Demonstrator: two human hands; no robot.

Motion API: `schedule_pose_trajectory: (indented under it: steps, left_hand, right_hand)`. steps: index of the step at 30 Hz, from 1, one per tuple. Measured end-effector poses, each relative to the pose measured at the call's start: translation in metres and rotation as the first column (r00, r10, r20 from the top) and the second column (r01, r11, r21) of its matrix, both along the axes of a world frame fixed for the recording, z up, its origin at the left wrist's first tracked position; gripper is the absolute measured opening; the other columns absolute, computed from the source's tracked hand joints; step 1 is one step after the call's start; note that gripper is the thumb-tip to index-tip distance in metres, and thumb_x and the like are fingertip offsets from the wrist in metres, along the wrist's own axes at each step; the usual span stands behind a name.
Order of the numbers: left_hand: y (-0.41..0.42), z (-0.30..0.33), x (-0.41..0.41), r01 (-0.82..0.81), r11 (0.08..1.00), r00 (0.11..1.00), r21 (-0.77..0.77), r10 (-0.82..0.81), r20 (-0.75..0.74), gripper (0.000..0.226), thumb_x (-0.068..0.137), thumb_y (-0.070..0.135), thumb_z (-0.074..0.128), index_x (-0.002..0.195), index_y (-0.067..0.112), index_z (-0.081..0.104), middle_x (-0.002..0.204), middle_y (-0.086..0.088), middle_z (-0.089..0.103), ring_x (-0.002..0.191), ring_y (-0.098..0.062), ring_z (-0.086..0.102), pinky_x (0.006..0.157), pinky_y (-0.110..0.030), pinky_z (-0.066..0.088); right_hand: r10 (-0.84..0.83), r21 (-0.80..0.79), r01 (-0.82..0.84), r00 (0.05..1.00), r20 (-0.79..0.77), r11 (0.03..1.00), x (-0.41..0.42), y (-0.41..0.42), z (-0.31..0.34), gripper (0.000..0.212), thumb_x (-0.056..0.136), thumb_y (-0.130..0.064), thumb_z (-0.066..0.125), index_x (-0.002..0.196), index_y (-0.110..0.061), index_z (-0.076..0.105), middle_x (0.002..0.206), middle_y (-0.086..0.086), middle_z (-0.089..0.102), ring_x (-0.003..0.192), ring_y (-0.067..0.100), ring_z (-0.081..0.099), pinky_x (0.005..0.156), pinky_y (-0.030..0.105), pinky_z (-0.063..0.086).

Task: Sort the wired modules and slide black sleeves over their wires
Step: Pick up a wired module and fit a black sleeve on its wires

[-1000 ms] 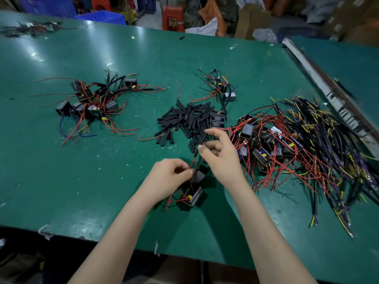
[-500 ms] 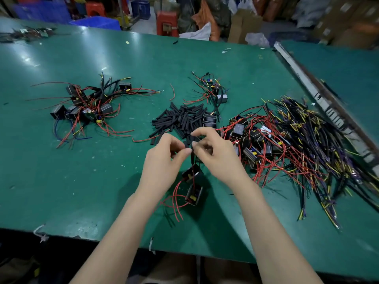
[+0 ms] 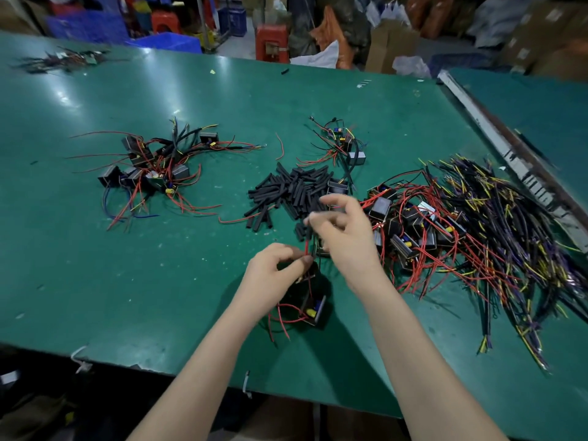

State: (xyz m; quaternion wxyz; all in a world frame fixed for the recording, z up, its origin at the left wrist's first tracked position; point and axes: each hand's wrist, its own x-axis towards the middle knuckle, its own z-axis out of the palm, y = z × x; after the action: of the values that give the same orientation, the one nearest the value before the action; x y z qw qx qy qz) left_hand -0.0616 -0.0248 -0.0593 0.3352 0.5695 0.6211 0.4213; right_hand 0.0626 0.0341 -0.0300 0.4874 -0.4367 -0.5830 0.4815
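My left hand (image 3: 276, 271) pinches the red wires of a black module just above the green table (image 3: 127, 281). My right hand (image 3: 345, 232), blurred, pinches a black sleeve (image 3: 308, 232) over the upper end of those wires. A second module (image 3: 315, 310) with a yellow part and red wires lies below the hands. The pile of loose black sleeves (image 3: 292, 189) sits just beyond my fingers. A large heap of wired modules (image 3: 423, 224) lies to the right, a smaller group (image 3: 152, 167) at the left and a few more modules (image 3: 343, 148) behind the sleeves.
Long black, yellow and purple wires (image 3: 509, 237) spread across the right side up to a metal rail (image 3: 509, 154) between two tables. A small wire bundle (image 3: 60, 60) lies at the far left corner. Crates, stools and boxes stand beyond the far edge.
My hands have drawn apart: the left dropped toward me along the red wires while the right stayed up with the sleeve. The camera view shifted slightly.
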Motion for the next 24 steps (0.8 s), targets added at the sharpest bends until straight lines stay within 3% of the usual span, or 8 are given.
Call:
schedule_pose_trajectory:
  steps: [2,4,6,8,10,15,20,24]
  left_hand:
    - [0.001,-0.003,-0.001,0.021,1.0,1.0,0.011,-0.021,-0.009,0.019,0.086,0.022,0.067,0.07,0.031,0.064,0.087,0.008,0.062,0.085,-0.001,0.057,0.078,-0.01,0.037]
    - [0.001,-0.008,-0.005,0.005,0.999,1.0,0.032,-0.005,0.009,0.025,0.087,0.02,0.066,0.069,0.036,0.061,0.085,0.011,0.062,0.079,0.004,0.056,0.075,-0.01,0.038]
    - [0.0,-0.014,-0.01,-0.037,0.999,0.993,0.039,0.032,0.111,0.023,0.087,0.018,0.065,0.077,0.038,0.064,0.081,0.014,0.066,0.073,0.002,0.058,0.073,-0.012,0.043]
    - [0.0,-0.019,-0.013,-0.07,0.997,0.97,0.043,0.058,0.238,0.021,0.087,0.014,0.066,0.086,0.035,0.066,0.078,0.015,0.069,0.073,-0.001,0.06,0.074,-0.016,0.049]
    - [0.0,-0.022,-0.014,-0.098,0.994,0.955,0.056,0.079,0.285,0.019,0.086,0.013,0.067,0.088,0.032,0.065,0.079,0.016,0.07,0.075,-0.003,0.062,0.074,-0.018,0.052]
    - [0.0,-0.027,-0.014,-0.106,0.993,0.951,0.059,0.084,0.297,0.018,0.088,0.013,0.064,0.087,0.031,0.062,0.083,0.019,0.069,0.08,-0.001,0.063,0.075,-0.014,0.049]
    - [-0.001,-0.027,-0.013,-0.141,0.983,0.967,0.117,0.112,0.23,0.025,0.089,0.01,0.062,0.086,0.035,0.061,0.091,0.01,0.066,0.081,-0.006,0.061,0.078,-0.022,0.049]
    - [-0.002,-0.026,-0.015,-0.15,0.976,0.97,0.156,0.115,0.214,0.027,0.088,0.01,0.062,0.088,0.036,0.063,0.097,0.003,0.063,0.087,-0.012,0.061,0.081,-0.033,0.052]
  right_hand:
    - [-0.167,-0.02,0.166,0.98,-0.112,0.986,-0.001,0.01,0.011,0.022,0.09,-0.008,0.062,0.095,-0.026,0.051,0.079,-0.001,0.068,0.056,0.001,0.05,0.059,0.02,0.04]
    - [-0.286,0.01,0.287,0.957,-0.037,0.958,0.001,0.025,0.023,0.018,0.09,-0.012,0.062,0.096,-0.025,0.05,0.08,-0.004,0.065,0.061,0.005,0.051,0.064,0.024,0.04]
    - [-0.247,0.08,0.234,0.914,0.321,0.969,0.004,0.04,0.031,0.015,0.09,-0.019,0.061,0.098,-0.026,0.051,0.082,-0.007,0.063,0.068,0.006,0.052,0.063,0.02,0.037]
    - [-0.096,0.044,0.091,0.705,0.703,0.995,0.001,0.05,0.034,0.014,0.089,-0.022,0.059,0.101,-0.028,0.053,0.092,-0.003,0.064,0.08,0.015,0.055,0.065,0.022,0.039]
    - [0.014,-0.006,-0.017,0.514,0.858,1.0,-0.006,0.054,0.036,0.018,0.089,-0.021,0.057,0.105,-0.027,0.056,0.105,0.003,0.063,0.092,0.025,0.056,0.073,0.031,0.045]
    - [0.121,-0.079,-0.187,0.224,0.967,0.979,-0.02,0.052,0.031,0.023,0.09,-0.016,0.052,0.109,-0.027,0.059,0.118,0.005,0.059,0.105,0.03,0.055,0.08,0.039,0.049]
    - [0.023,0.001,-0.205,0.115,0.993,0.979,-0.032,0.049,0.02,0.023,0.094,-0.032,0.056,0.111,-0.019,0.062,0.121,0.009,0.049,0.106,0.034,0.056,0.074,0.038,0.041]
    - [0.033,-0.015,-0.259,0.063,0.997,0.966,-0.038,0.045,0.011,0.019,0.095,-0.027,0.057,0.106,-0.012,0.063,0.117,0.009,0.055,0.103,0.035,0.058,0.071,0.037,0.04]
